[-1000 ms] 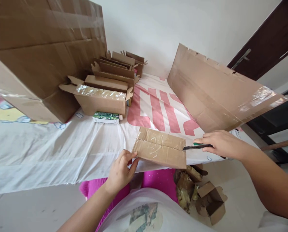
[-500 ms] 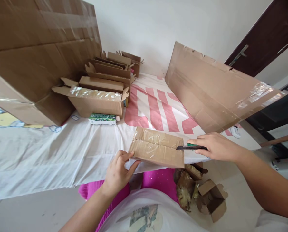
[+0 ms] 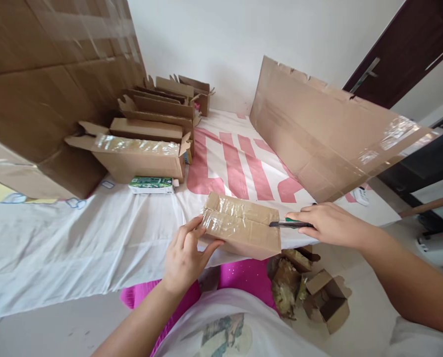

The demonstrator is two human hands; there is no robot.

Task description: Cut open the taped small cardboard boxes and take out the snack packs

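A small taped cardboard box lies at the table's front edge, its top seam running left to right. My left hand grips the box's left end, thumb along the near side and fingers on the top and end. In my right hand is a green and black utility knife, my fingers closed around its handle. Its dark blade meets the box's right end at the seam; how deep the tip sits cannot be seen.
Several opened cardboard boxes stand in a row at the left, beside a large carton. A green-and-white small box lies before them. A big cardboard sheet leans at the right. Torn boxes lie on the floor.
The box has tilted so more of its near side shows. My left hand has wrapped further over its left end, and the knife stays at the right end of the seam.
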